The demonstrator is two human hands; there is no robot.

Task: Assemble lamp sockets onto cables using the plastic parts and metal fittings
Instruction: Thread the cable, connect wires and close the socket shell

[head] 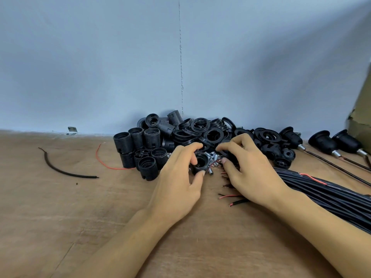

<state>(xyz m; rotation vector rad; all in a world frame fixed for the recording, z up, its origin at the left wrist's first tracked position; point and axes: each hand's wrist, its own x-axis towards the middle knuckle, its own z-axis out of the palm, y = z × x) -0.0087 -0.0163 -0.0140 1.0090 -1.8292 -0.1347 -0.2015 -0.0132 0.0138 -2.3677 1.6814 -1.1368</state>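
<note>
Your left hand gripped a black socket at the centre of the frame, thumb below it and fingers curled over its rim, with the open mouth facing you. Your right hand sat just right of it, thumb and forefinger pinching a dark piece. I cannot tell what that piece was. Thin red and black wires ran between the two parts.

Behind and between your hands lay loose metal fittings. The cables stretched from under your right wrist to the lower right edge, their stripped ends fanned out on the desk. Threaded bodies stood left of centre, close to your left knuckles. Rings were heaped against the wall behind, and caps lay to their right.

From here, the wires looked like the weak point. If you had drawn your hands apart too quickly, the wires could have slipped back out of the socket or had their strands splayed. Your right wrist lay over the other cable ends, so lifting it carelessly could have dragged neighbouring cables into the work. The fittings were round and unrestrained, and a nudge from either hand could have scattered them. A sideways move of your left hand could have toppled the standing bodies.
</note>
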